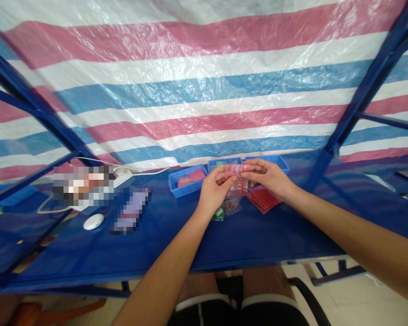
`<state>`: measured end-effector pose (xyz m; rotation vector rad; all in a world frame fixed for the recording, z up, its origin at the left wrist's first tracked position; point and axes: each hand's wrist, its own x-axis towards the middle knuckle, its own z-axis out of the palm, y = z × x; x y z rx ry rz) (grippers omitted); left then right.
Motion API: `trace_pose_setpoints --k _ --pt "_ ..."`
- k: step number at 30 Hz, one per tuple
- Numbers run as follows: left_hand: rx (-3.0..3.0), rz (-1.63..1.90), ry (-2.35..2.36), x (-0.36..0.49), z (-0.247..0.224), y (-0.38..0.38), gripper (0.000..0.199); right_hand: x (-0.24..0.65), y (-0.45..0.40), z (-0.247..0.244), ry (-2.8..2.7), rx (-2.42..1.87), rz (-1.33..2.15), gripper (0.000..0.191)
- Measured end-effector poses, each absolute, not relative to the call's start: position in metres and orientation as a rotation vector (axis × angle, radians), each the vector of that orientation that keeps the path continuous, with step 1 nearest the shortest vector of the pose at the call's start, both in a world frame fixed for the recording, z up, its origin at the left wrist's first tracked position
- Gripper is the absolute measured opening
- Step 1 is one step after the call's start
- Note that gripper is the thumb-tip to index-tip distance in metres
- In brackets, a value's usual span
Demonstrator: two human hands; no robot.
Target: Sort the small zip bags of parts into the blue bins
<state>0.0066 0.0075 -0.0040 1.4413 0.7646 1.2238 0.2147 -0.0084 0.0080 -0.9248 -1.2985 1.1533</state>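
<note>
Both hands hold a clear plastic bag with red edges (238,181) above the blue table. My left hand (216,188) pinches its left side with closed fingers. The fingers of my right hand (267,176) are closed on its right upper part. Below the bag lie a green packet (218,214) and a small clear packet with tiny pieces (232,207). Red packets (264,200) lie flat under my right hand. Behind the hands, a blue bin with green packets (224,161) and another blue bin (281,162) are partly hidden.
A blue bin with pink-red packets (173,184) stands left of my hands. Further left are a blurred-out phone-like object (133,210), a white round object (94,222) and white cables (153,172). Blue metal posts (363,81) and a striped sheet (204,90) stand behind.
</note>
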Motion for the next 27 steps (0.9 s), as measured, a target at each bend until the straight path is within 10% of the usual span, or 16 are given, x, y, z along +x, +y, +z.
trace_pose_setpoints --k 27 --pt "1.418 1.125 0.718 0.0055 -0.0101 0.0142 0.058 0.2152 -0.0024 -0.0015 -1.102 -0.795 1.325 0.041"
